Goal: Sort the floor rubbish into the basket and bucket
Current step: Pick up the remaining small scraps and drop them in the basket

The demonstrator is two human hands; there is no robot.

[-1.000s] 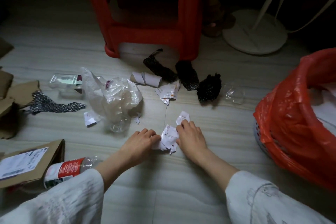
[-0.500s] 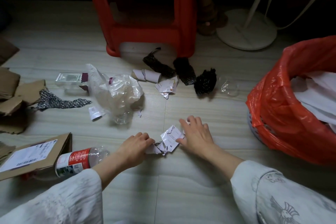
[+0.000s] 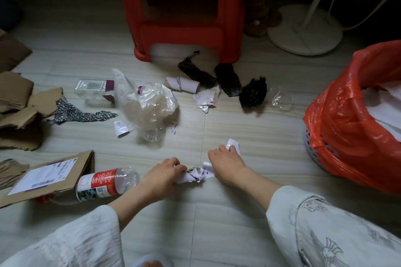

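Observation:
My left hand [image 3: 163, 174] and my right hand [image 3: 225, 163] rest on the floor with a bunch of crumpled white paper scraps [image 3: 196, 174] pinched between them. Another white scrap [image 3: 233, 144] sticks out past my right hand's fingers. A basket [image 3: 312, 149] lined with a red plastic bag [image 3: 347, 128] stands to the right and holds white paper. Further out on the floor lie a clear plastic bag [image 3: 147, 104], torn papers [image 3: 207, 98], a cardboard tube [image 3: 182, 84] and black net pieces [image 3: 252, 93]. No bucket is in view.
A red plastic stool [image 3: 184, 24] stands ahead, a white fan base [image 3: 303, 30] to its right. A plastic bottle with a red label [image 3: 104, 183], a cardboard mailer [image 3: 50, 175], torn cardboard [image 3: 19, 104], a clear box [image 3: 93, 89] and a clear wrapper [image 3: 282, 98] lie on the floor.
Both hands have drawn the paper scraps toward me along the floor and bunched them tighter. My right hand has shifted right and now covers another scrap.

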